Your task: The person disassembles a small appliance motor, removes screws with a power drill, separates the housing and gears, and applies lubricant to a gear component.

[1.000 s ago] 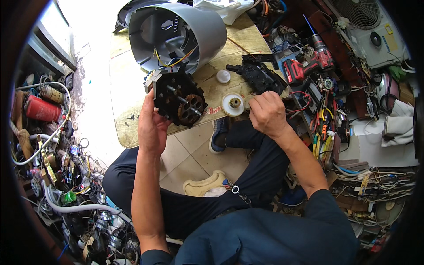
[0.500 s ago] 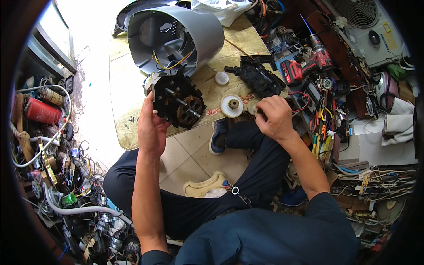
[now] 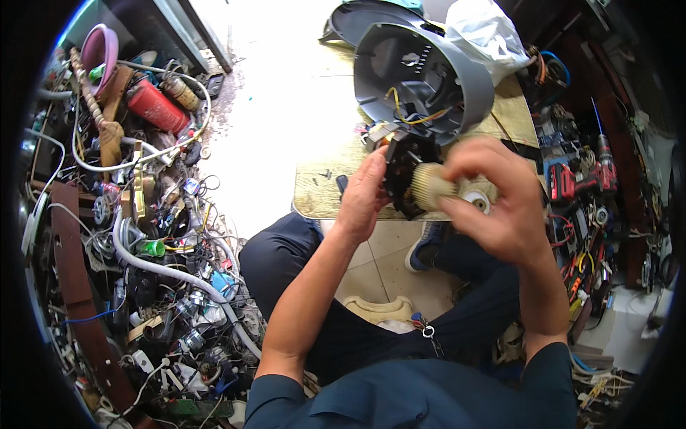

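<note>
My left hand (image 3: 364,195) grips a black gearbox housing (image 3: 404,170) by its left side, tilted up above the table's near edge. Between the thumb and fingers of my right hand (image 3: 496,193) is a cream plastic gear (image 3: 434,187), held against or just in front of the housing's open face; whether it touches cannot be made out. Part of a white gear (image 3: 477,201) shows on the table behind my right hand. Beyond the housing lies a large grey appliance shell (image 3: 471,86) on its side, with yellow wires inside.
The wooden table (image 3: 325,193) carries small dark screws or bits at its left. A white plastic bag (image 3: 486,36) lies behind the shell. To the right are a red and black cordless drill (image 3: 582,179) and hand tools. Cables, parts and a red cylinder (image 3: 157,106) crowd the left floor.
My right hand has come from the table's right side to the housing, now with the cream gear. The housing has turned more edge-on. The whole view has swung left.
</note>
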`<state>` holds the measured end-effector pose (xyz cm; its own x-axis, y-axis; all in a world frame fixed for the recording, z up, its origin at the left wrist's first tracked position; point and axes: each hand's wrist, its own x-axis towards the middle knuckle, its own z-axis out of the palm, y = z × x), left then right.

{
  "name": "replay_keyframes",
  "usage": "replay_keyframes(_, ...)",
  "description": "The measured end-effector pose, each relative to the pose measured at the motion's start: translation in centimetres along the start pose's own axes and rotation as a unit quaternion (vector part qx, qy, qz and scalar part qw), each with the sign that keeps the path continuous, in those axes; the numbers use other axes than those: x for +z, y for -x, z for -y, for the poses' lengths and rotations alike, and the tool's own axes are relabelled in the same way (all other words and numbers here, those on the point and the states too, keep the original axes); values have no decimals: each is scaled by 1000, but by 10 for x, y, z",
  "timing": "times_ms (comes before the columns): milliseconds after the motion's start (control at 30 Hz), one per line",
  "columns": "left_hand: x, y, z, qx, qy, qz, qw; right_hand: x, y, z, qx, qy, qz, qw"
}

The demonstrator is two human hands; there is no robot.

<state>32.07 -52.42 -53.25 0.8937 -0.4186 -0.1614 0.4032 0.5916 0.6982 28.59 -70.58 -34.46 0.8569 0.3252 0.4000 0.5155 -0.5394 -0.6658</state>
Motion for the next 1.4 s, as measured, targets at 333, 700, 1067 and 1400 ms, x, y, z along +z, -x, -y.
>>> replay_keyframes(333, 3, 1, 2, 9, 6, -23, 1000, 190, -165, -51, 39, 263, 379, 887)
replay_keyframes(700, -6, -1, 12, 27, -46, -26, 998, 223, -160, -61, 30, 305, 421, 853)
replay_keyframes(1067, 5, 2, -3, 0, 16, -26, 1000, -8, -101, 1, -1, 118, 163, 979)
replay_keyframes(1400, 6, -1, 2, -12, 31, -16, 999, -41, 43, -177, 331, 323, 105, 881)
